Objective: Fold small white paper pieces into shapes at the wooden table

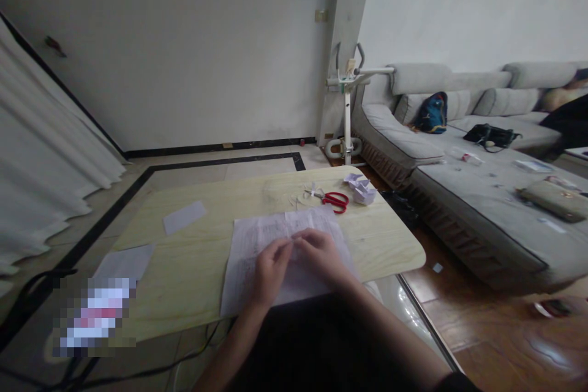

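A large white printed paper sheet (250, 245) lies on the pale wooden table (202, 269) in front of me. My left hand (269, 272) and my right hand (321, 257) rest on the sheet close together, fingers curled, fingertips meeting near a fold at the sheet's middle. Both hands pinch or press the paper there. Red-handled scissors (334, 199) lie beyond the sheet, with thin paper strips beside them. A small folded white paper shape (362, 190) sits at the table's far right corner.
Two loose paper pieces (184, 217) (124, 262) lie on the table's left side. A grey sofa (478, 196) with bags stands to the right. A white exercise machine (348, 104) is by the far wall. Cables run over the floor at the lower left.
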Motion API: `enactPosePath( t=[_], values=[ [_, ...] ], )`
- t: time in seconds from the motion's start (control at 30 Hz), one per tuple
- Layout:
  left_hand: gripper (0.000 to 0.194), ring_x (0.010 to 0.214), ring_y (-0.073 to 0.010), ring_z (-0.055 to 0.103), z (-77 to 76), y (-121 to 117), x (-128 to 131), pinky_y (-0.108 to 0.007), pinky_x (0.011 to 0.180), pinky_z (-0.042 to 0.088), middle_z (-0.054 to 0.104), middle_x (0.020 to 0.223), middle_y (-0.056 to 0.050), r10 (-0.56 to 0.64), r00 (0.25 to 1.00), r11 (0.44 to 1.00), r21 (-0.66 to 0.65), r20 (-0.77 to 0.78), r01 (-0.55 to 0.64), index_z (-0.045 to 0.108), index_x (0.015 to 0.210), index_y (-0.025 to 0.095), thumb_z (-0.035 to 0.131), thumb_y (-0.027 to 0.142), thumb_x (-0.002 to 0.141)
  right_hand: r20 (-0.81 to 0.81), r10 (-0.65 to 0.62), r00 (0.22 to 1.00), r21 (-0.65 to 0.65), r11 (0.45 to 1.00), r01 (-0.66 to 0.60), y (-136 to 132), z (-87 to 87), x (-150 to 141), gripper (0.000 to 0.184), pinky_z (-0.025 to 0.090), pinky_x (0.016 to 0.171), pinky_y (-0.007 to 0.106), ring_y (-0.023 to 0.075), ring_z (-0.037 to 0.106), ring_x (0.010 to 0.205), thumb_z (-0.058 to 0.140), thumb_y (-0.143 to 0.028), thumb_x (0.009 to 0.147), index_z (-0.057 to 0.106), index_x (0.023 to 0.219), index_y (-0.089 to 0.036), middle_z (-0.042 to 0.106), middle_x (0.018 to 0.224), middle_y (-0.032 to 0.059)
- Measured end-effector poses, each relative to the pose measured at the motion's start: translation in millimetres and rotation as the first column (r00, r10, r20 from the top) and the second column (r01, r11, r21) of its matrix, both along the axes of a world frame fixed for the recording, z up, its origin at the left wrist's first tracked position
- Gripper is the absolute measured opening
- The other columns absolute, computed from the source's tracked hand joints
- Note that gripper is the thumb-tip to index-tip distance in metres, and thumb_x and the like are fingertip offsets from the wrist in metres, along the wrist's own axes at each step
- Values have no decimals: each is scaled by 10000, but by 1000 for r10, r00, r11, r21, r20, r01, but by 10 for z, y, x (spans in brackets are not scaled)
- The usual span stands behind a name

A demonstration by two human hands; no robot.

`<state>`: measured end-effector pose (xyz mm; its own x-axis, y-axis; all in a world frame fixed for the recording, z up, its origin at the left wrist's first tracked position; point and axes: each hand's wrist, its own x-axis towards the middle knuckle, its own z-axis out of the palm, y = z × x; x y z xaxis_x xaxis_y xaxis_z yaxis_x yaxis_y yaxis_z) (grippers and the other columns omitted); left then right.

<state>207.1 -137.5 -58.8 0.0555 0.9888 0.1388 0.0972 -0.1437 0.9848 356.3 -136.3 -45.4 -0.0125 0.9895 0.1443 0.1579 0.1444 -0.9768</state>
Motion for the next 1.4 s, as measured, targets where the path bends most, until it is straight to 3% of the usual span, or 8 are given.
enactPosePath(
  t=[0.2, 0.47, 0.7, 0.9, 1.1, 1.4],
  values=[
    [255, 778, -229, 713, 49, -23, -3, -278, 631, 585, 761, 877, -61, 30, 999, 1000, 5, -25, -30, 742, 889, 185, 630, 409, 838, -17, -6, 1000, -24, 1000, 5, -7, -6, -4, 121, 494, 611, 250, 158, 612, 662, 621, -305, 809, 694, 855, -221, 673, 712, -11],
    [231, 763, -228, 712, 61, -29, -5, -279, 637, 579, 760, 824, -47, 35, 998, 999, 25, -43, -34, 746, 860, 186, 640, 389, 828, -15, -35, 999, -18, 999, 35, -12, 40, -21, 89, 493, 614, 258, 163, 603, 664, 610, -281, 800, 620, 733, -223, 644, 689, -14],
    [273, 781, -235, 719, -4, -9, 3, -295, 643, 591, 757, 875, -74, 33, 999, 999, 2, -25, -33, 727, 919, 165, 645, 409, 826, -7, -19, 1000, 15, 1000, 19, 20, 4, 14, 139, 469, 631, 261, 165, 589, 700, 595, -332, 834, 606, 754, -219, 627, 725, -7],
    [282, 753, -236, 727, 38, -21, 13, -306, 665, 587, 769, 867, -79, 24, 1000, 1000, -16, -19, -25, 734, 927, 159, 648, 408, 826, -24, -77, 997, 28, 997, 78, 26, -19, 22, 142, 482, 660, 277, 181, 602, 733, 578, -352, 838, 604, 786, -222, 634, 755, 4],
    [237, 813, -252, 722, 114, -39, 10, -321, 724, 577, 779, 830, -59, 11, 999, 1000, 4, -37, -11, 773, 878, 190, 647, 384, 826, -101, 20, 995, -39, 999, -24, -35, 23, -3, 106, 446, 536, 243, 151, 556, 595, 600, -336, 821, 613, 872, -243, 586, 653, -32],
    [259, 875, -263, 723, 89, -25, 17, -336, 766, 576, 784, 922, -82, 21, 999, 1000, 0, -49, -21, 767, 936, 168, 663, 373, 818, -24, 39, 999, -3, 999, -39, -34, 30, 14, 137, 466, 591, 245, 160, 585, 671, 569, -355, 866, 598, 843, -224, 610, 706, -14]
  ],
)
